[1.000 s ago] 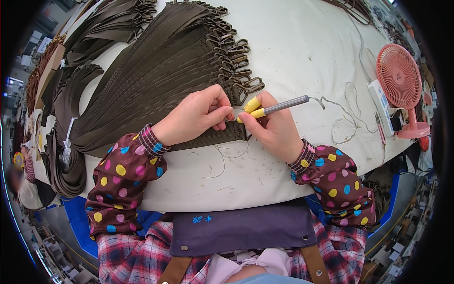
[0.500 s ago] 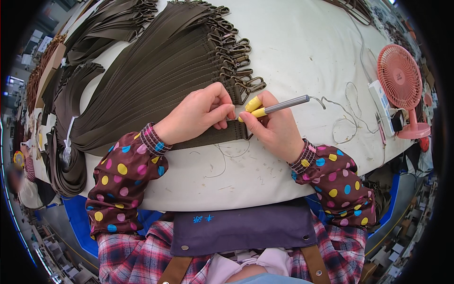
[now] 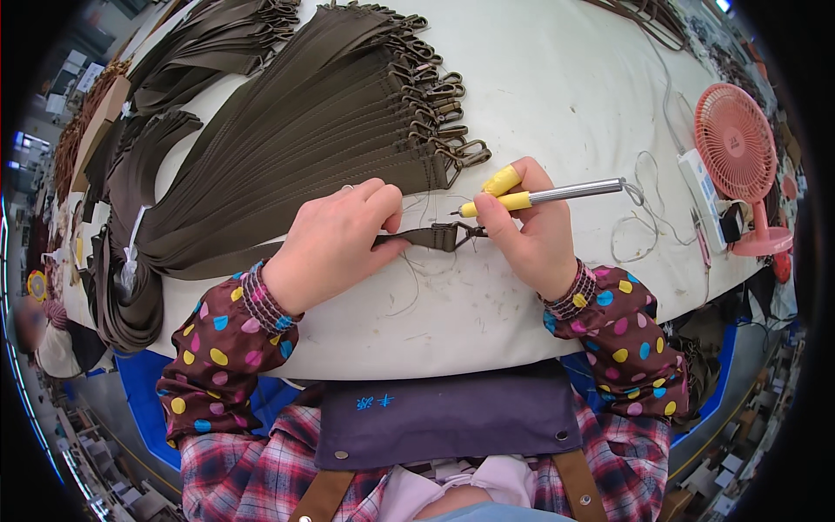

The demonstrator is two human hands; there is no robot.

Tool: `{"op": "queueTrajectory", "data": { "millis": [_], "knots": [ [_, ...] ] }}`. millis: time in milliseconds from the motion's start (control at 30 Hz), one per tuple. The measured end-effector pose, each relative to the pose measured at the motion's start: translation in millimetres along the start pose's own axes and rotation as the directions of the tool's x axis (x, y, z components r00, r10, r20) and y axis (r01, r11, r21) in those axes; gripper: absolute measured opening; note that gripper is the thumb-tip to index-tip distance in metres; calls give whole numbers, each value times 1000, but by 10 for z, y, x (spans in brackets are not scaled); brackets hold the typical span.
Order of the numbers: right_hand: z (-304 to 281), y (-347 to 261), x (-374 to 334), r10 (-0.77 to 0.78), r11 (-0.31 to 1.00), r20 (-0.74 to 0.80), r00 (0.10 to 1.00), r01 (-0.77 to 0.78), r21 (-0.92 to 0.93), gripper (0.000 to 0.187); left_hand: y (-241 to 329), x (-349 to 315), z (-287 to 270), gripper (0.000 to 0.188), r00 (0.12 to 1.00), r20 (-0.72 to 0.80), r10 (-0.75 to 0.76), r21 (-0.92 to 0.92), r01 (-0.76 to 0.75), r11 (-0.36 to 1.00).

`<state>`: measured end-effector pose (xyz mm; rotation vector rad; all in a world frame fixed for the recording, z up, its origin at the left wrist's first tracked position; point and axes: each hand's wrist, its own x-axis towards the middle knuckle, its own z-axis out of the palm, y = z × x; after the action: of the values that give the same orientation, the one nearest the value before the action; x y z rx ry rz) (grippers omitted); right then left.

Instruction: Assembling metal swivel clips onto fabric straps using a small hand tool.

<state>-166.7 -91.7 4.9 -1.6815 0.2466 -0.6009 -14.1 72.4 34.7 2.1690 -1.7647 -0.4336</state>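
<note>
Strap in work: the end of one dark brown strap [image 3: 420, 237] is held just above the table [image 3: 539, 96] or on it, can't be told which; it's found between the two hands, below the big pile.
Left hand: the strap is pinched by the left hand [image 3: 335, 235], thumb and fingers clamped on it a bit back from the stitched end.
Clasp: a dark metal clasp [image 3: 470, 231] is looped through that end, its far part hidden by the other hand, so whether it's gripped too can't be told.
Pen tool: the grey-and-yellow pen tool [image 3: 574, 190] is clamped in the right hand [image 3: 532, 235], its thin tip pointed left, above the strap end.
Strap pile: loads of similar straps [image 3: 287, 148] are fanned out beyond the left hand, metal clasps lined up along the right edge.
Far right: a pink fan [image 3: 735, 139] is parked next to a white power strip [image 3: 703, 196].
</note>
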Motion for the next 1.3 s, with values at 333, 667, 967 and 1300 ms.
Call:
{"op": "queueTrajectory", "data": {
  "millis": [333, 667, 967, 1300],
  "knots": [
    [6, -16, -125, 43, 998, 6, 999, -43, 37, 16, 62, -36, 165, 37, 997, -65, 41, -77, -46, 996],
    [-44, 15, -162, 84, 995, 10, 996, -84, 48, 16, 22, 98, 285, 26, 996, -61, 64, -349, -82, 933],
    [48, 123, -178, 93, 994, 148, 985, -83, -78, 20, -71, 95, 230, 13, 983, 138, -124, -724, 186, 664],
    [59, 124, -179, 58, 982, 136, 989, -32, -184, 22, -67, 91, 222, 12, 988, 130, -80, -697, 149, 701]
  ]
}}
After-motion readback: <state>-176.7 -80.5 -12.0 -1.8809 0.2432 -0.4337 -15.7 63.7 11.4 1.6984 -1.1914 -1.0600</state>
